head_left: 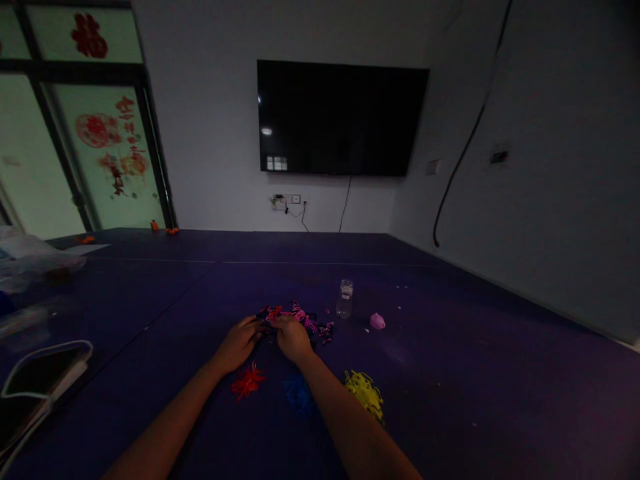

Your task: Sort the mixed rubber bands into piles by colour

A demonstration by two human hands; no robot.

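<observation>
Mixed strands [311, 323] lie against left hand [240, 344] and right hand [294, 338]; can't tell their grip.

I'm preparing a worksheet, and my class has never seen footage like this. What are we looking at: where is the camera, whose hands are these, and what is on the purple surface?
There is one picture, from a camera worn on a person's head, looking forward and down. No machine appears, just that person's bare left hand and right hand. Both are at a mixed pile of pink, red and dark loops; it's too dim to tell what the fingers grip. Nearer on the purple surface lie red, blue and yellow piles. To the right of the mixed pile are a clear bottle and a pink lump.
</observation>
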